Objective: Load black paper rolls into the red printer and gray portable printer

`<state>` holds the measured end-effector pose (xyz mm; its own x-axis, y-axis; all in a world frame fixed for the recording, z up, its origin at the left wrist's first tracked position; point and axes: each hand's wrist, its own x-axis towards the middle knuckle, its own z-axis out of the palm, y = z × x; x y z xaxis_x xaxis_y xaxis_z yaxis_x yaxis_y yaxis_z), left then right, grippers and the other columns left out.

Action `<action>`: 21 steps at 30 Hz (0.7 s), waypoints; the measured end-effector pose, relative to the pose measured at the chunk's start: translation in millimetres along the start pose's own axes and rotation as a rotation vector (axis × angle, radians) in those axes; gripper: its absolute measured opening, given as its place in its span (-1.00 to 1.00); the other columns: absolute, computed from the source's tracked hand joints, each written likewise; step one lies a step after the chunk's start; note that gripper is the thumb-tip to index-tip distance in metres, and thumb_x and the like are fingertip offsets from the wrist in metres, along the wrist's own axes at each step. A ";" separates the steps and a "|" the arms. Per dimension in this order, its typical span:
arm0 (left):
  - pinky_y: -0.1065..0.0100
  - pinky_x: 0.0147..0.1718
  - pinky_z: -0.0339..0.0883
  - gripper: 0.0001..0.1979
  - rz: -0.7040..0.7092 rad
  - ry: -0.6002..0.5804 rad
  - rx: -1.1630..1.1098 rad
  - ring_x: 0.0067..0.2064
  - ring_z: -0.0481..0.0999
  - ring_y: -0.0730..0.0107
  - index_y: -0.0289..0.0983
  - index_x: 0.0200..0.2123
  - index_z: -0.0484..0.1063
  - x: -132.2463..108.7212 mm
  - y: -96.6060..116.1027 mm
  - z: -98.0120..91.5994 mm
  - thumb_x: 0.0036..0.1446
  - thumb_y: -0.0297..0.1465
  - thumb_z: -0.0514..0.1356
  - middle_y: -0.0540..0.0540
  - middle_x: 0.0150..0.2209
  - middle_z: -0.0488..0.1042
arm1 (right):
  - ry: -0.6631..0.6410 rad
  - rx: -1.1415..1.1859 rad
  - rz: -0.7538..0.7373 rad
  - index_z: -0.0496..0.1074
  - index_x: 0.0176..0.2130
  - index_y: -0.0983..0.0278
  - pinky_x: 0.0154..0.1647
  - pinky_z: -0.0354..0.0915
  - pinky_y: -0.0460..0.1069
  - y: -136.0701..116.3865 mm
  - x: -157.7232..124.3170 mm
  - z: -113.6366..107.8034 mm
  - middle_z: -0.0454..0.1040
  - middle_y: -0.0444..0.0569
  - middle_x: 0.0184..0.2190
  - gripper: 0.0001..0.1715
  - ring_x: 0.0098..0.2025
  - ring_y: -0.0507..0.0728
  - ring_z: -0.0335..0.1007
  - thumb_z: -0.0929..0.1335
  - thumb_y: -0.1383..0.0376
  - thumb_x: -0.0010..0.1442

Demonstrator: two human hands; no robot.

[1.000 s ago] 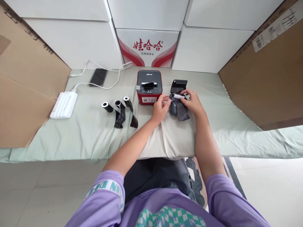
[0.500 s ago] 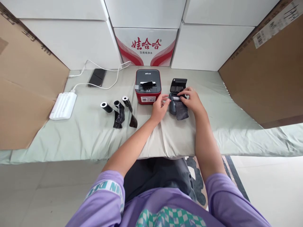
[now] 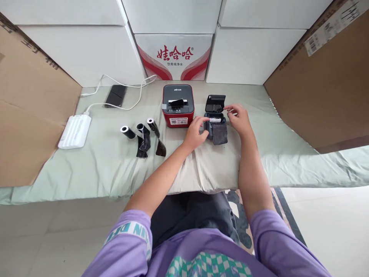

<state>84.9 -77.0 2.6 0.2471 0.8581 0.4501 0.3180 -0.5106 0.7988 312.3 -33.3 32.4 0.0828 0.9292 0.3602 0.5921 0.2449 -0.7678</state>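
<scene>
A small black portable printer (image 3: pixel 209 131) stands to the right of the middle, its lid (image 3: pixel 215 103) raised. Inside it a pale roll (image 3: pixel 215 120) shows, and a black strip (image 3: pixel 220 134) hangs out over its front. My left hand (image 3: pixel 196 132) rests its fingertips at the printer's left side, thumb and forefinger apart, not wrapped round it. On the other side, my right hand (image 3: pixel 239 117) has its forefinger stretched to the lid's right edge; whether it touches is too fine to tell. The other fingers are bent, with nothing seen in them.
A red and black printer (image 3: pixel 178 104) stands left of my left hand. Several rolls with black film (image 3: pixel 145 139) lie farther left. Beyond them are a white power bank (image 3: pixel 75 132) with a cable and a dark phone (image 3: pixel 115 95). Cardboard (image 3: pixel 323 96) flanks both sides; white boxes (image 3: pixel 256 54) line the back.
My right hand has drawn back from the roll inside the small printer to the right of its lid. My left hand has stayed at the left side, its fingers shifted slightly. The view has moved a little.
</scene>
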 end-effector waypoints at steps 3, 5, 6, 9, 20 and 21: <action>0.01 0.28 0.22 -0.42 0.189 -0.140 0.259 0.27 0.28 -0.03 -0.16 0.16 0.52 -5.4 7.1 -0.3 0.02 -0.54 0.24 -0.20 0.31 0.34 | 0.068 0.142 0.072 0.46 0.06 0.10 -0.09 0.42 0.10 7.1 3.5 10.4 0.52 0.02 0.00 -0.52 -0.06 0.20 0.45 0.41 0.05 0.16; -0.05 0.28 0.17 -0.44 0.228 -0.187 0.356 0.32 0.19 -0.09 -0.10 0.19 0.53 -8.3 11.1 0.3 0.09 -0.48 0.26 -0.17 0.37 0.29 | 0.063 0.263 0.121 0.35 0.18 0.04 -0.06 0.43 0.10 10.0 5.8 21.4 0.49 0.02 0.13 -0.35 0.07 0.22 0.45 0.40 -0.07 0.16; -0.05 0.26 0.17 -0.48 0.240 -0.197 0.381 0.32 0.19 -0.09 -0.07 0.19 0.54 -9.0 12.5 0.6 0.14 -0.46 0.26 -0.16 0.38 0.29 | 0.050 0.321 0.146 0.32 0.21 0.03 -0.05 0.44 0.10 10.4 6.7 26.5 0.47 0.02 0.17 -0.29 0.12 0.23 0.45 0.39 -0.14 0.15; -0.05 0.20 0.20 -0.60 0.294 -0.211 0.403 0.29 0.24 -0.04 -0.02 0.10 0.62 -8.2 14.2 0.6 0.24 -0.44 0.21 -0.14 0.31 0.39 | 0.025 0.450 0.209 0.32 0.20 0.04 -0.06 0.47 0.09 6.2 7.1 35.9 0.46 0.00 0.20 -0.19 0.17 0.23 0.46 0.35 -0.28 0.12; 0.04 0.25 0.19 -0.53 0.266 -0.107 0.362 0.29 0.34 0.03 -0.06 0.25 0.50 -5.6 14.9 -3.1 0.31 -0.42 0.17 -0.18 0.32 0.41 | -0.183 0.337 0.165 0.56 -0.15 0.14 0.15 0.43 0.20 -4.3 -2.3 13.7 0.59 -0.04 -0.19 -0.58 -0.08 0.21 0.51 0.51 0.01 0.03; 0.05 0.26 0.19 -0.44 0.230 -0.107 0.358 0.32 0.32 0.02 -0.10 0.33 0.40 -5.5 14.8 -3.1 0.28 -0.43 0.18 -0.19 0.36 0.37 | -0.189 0.309 0.164 0.57 -0.12 0.13 0.13 0.43 0.21 -3.0 -2.4 10.3 0.58 -0.04 -0.18 -0.57 -0.08 0.21 0.50 0.51 0.02 0.03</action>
<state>85.4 -89.1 13.2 0.4362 0.7188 0.5414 0.5364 -0.6907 0.4850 302.0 -33.4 28.5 -0.0100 0.9904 0.1378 0.3121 0.1340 -0.9405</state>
